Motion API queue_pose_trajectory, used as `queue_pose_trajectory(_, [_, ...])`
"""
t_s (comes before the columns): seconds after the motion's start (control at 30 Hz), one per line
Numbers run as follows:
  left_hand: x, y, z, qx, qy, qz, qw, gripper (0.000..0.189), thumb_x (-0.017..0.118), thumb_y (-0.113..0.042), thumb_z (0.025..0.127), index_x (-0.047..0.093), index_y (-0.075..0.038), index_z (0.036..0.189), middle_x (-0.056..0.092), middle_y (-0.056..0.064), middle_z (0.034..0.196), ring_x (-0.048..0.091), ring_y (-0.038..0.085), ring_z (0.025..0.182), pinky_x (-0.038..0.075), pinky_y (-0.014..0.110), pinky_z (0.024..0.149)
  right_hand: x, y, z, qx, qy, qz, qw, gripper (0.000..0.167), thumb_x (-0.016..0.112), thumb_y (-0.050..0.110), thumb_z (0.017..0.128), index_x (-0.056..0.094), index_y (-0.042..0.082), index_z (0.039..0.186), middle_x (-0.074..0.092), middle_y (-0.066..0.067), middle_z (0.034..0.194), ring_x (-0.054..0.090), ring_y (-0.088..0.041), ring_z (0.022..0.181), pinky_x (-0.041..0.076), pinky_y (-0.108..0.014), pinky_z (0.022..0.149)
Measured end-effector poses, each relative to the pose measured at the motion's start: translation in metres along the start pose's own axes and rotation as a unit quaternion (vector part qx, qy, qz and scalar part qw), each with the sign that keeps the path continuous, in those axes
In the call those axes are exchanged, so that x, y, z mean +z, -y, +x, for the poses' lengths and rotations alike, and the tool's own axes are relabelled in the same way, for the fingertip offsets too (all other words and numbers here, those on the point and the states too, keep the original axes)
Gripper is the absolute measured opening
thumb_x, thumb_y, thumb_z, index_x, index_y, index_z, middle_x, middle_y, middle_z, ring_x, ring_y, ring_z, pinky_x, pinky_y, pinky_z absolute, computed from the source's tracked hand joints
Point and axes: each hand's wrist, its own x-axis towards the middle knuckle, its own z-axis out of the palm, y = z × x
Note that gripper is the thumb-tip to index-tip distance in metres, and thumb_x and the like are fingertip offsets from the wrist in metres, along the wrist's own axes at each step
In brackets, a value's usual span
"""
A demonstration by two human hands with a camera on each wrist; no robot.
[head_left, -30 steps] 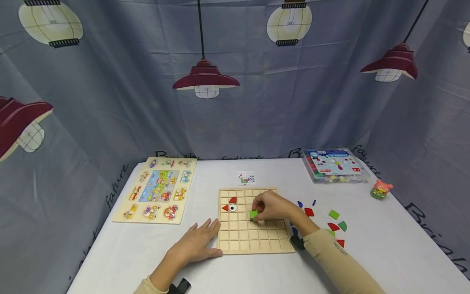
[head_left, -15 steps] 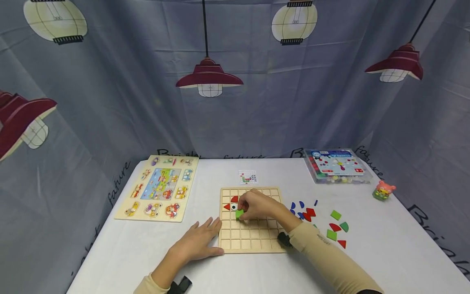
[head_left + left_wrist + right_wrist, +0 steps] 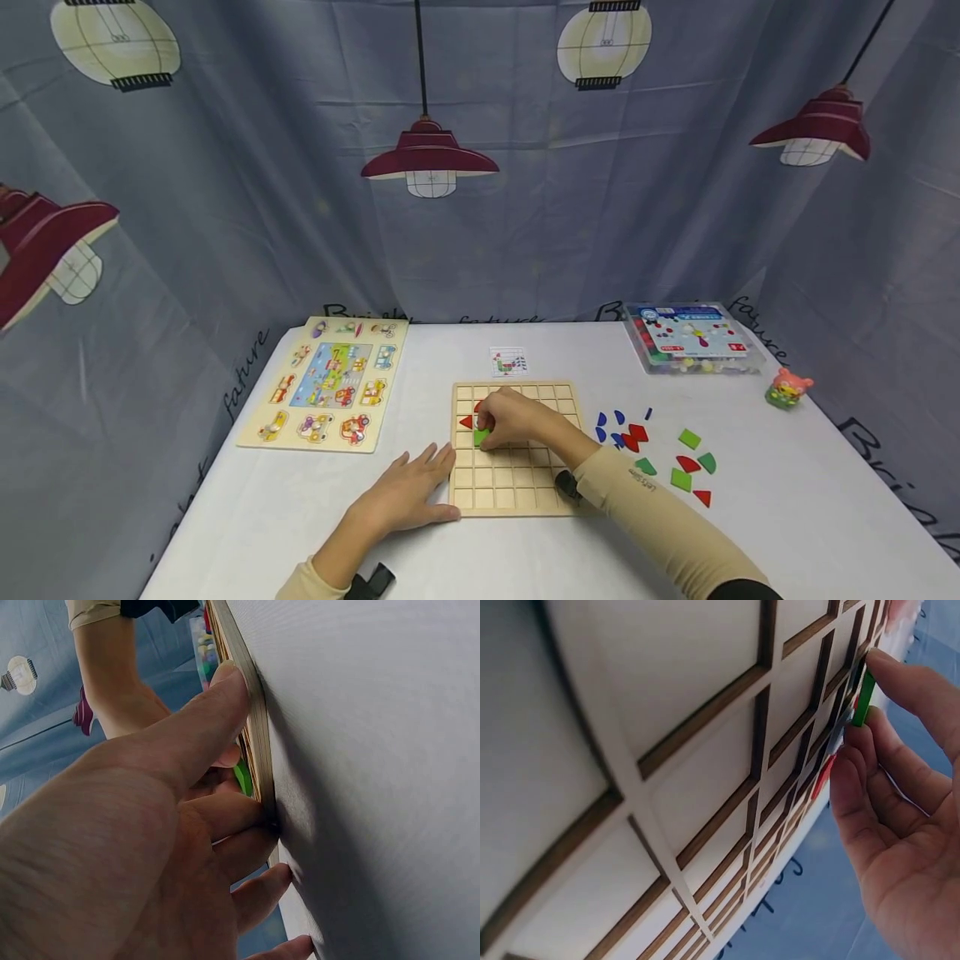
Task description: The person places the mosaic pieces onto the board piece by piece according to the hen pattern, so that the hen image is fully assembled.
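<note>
In the foreground, the table is being covered by a smooth white cloth [image 3: 450, 558], a broad stretch of which is being left before the near edge of a wooden grid board [image 3: 517, 498]. The board's left edge is being touched by the left hand [image 3: 411, 493], whose fingers are being kept spread, some tips being rested on the cloth. The pale board is being divided by thin raised strips into square cells. Over its left part, a flat green square tile [image 3: 481, 437] is being pinched between thumb and fingers of the right hand [image 3: 510, 418]; whether it is being seated in a cell cannot be told. Just beyond it, a red triangle [image 3: 467, 422] is being held by the board. To the right, flat red, green and blue pieces [image 3: 681, 479] are being seen scattered; to the left, beyond a strip of cloth, a wooden picture puzzle [image 3: 330, 375] is being borne. Farther off, a small printed card [image 3: 509, 361], a glossy figurine [image 3: 788, 388] and a clear plastic box [image 3: 690, 337] are being supported, all being backed by a creased grey-blue curtain [image 3: 450, 258] patterned with lamps.
</note>
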Motion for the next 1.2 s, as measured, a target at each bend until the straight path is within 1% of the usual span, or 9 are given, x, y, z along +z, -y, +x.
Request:
queue_pose_trajectory(0.3, [0.001,-0.001,0.001,0.001,-0.003,0.005,1.0000,0.087,0.064,-0.058,0.085,0.038,-0.007,0.150,0.037,0.008,0.157,0.031,0.031,0.147,0.027,0.059,0.116,-0.003,0.002,-0.001,0.002,0.005,0.006,1.0000,0.018,0.086,0.016,0.072,0.071,0.010,0.080,0.063,0.009,0.072,0.055,-0.002,0.066,0.050,-0.017,0.061])
queue_pose_trajectory(0.57, [0.000,-0.002,0.000,-0.001,-0.001,0.000,1.0000,0.087,0.063,-0.058,0.084,0.038,-0.007,0.150,0.036,0.008,0.157,0.031,0.032,0.147,0.027,0.059,0.116,0.000,0.000,0.001,0.021,0.001,-0.002,0.9998,0.021,0.089,0.019,0.068,0.072,0.014,0.079,0.065,0.008,0.073,0.056,-0.004,0.068,0.049,-0.018,0.062])
queue_pose_trajectory(0.8, [0.000,-0.003,0.000,0.002,-0.005,0.004,1.0000,0.087,0.063,-0.059,0.085,0.038,-0.007,0.150,0.037,0.008,0.157,0.032,0.032,0.146,0.027,0.060,0.116,-0.001,0.000,-0.002,0.014,-0.005,-0.006,0.9999,0.023,0.090,0.021,0.067,0.072,0.014,0.079,0.065,0.008,0.073,0.055,-0.005,0.070,0.049,-0.019,0.064])
queue_pose_trajectory(0.83, [0.000,-0.003,0.000,0.002,-0.005,0.004,1.0000,0.087,0.063,-0.059,0.085,0.038,-0.007,0.150,0.037,0.008,0.157,0.032,0.032,0.146,0.027,0.060,0.116,-0.001,0.000,-0.003,0.015,-0.005,-0.007,0.9998,0.023,0.090,0.022,0.067,0.072,0.014,0.079,0.065,0.008,0.073,0.054,-0.005,0.072,0.049,-0.019,0.065])
queue_pose_trajectory(0.93, [0.001,-0.003,0.001,0.001,-0.001,0.002,1.0000,0.087,0.063,-0.059,0.085,0.038,-0.007,0.150,0.036,0.008,0.157,0.031,0.032,0.147,0.027,0.060,0.116,-0.001,-0.001,-0.005,0.012,-0.003,0.002,0.9999,0.024,0.089,0.023,0.067,0.073,0.014,0.082,0.065,0.008,0.075,0.055,-0.005,0.072,0.049,-0.018,0.065])
queue_pose_trajectory(1.03, [0.001,-0.003,0.001,-0.001,0.002,0.004,1.0000,0.087,0.063,-0.059,0.084,0.037,-0.007,0.150,0.036,0.008,0.157,0.031,0.032,0.147,0.028,0.060,0.116,-0.001,-0.006,-0.007,0.010,-0.003,0.023,0.9997,0.026,0.089,0.024,0.068,0.074,0.013,0.086,0.066,0.007,0.078,0.056,-0.005,0.074,0.050,-0.018,0.066])
queue_pose_trajectory(1.1, [0.001,-0.003,0.002,-0.002,0.003,0.008,1.0000,0.088,0.064,-0.059,0.084,0.037,-0.007,0.150,0.037,0.008,0.157,0.031,0.032,0.147,0.028,0.060,0.115,-0.001,-0.010,-0.009,0.000,-0.004,0.039,0.9992,0.027,0.089,0.023,0.069,0.074,0.012,0.087,0.068,0.006,0.080,0.059,-0.005,0.072,0.052,-0.018,0.066])
queue_pose_trajectory(1.2, [0.001,-0.003,0.002,-0.004,0.002,0.010,0.9999,0.088,0.064,-0.059,0.084,0.038,-0.007,0.150,0.037,0.008,0.157,0.032,0.032,0.146,0.029,0.060,0.115,-0.002,-0.016,-0.012,-0.004,-0.001,0.059,0.9983,0.025,0.088,0.019,0.069,0.074,0.011,0.089,0.068,0.005,0.081,0.060,-0.005,0.073,0.052,-0.018,0.067])
